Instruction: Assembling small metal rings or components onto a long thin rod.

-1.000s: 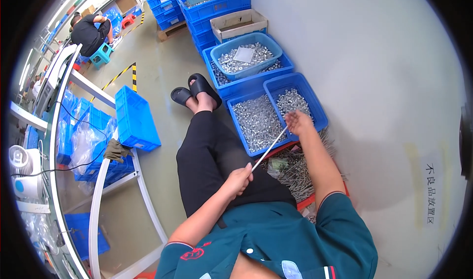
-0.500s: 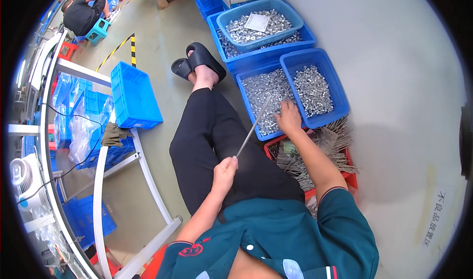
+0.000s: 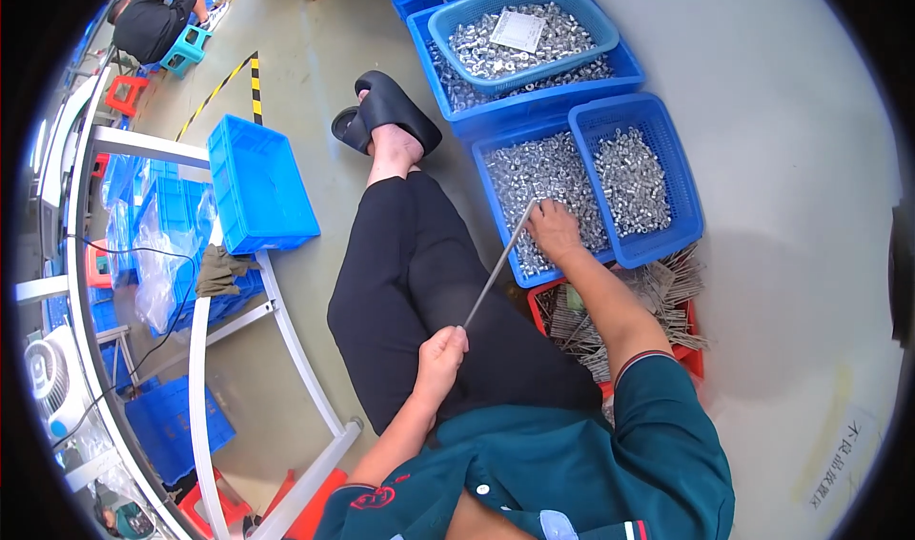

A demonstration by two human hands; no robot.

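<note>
My left hand (image 3: 440, 357) is closed around the lower end of a thin metal rod (image 3: 497, 275), above my thigh. The rod slants up and right, its far end close against the fingertips of my right hand (image 3: 555, 229). That hand is held over a blue crate of small shiny metal nut-like pieces (image 3: 534, 163). Its fingers are drawn together at the rod's tip; whether a small piece is between them is too small to tell. A blue basket (image 3: 658, 242) of similar pieces sits on the crate's right side.
Beside my right forearm, a red crate (image 3: 700, 361) holds many thin metal rods. Farther off, a light-blue basket (image 3: 596, 59) of metal pieces rests in a larger blue crate. At left are a blue crate (image 3: 262, 183) and a white metal frame (image 3: 305, 349). A person (image 3: 152, 27) sits far left.
My right hand has gone from spread fingers over the metal pieces to drawn-together fingers at the rod's tip. My left hand still holds the rod. The whole view has shifted slightly.
</note>
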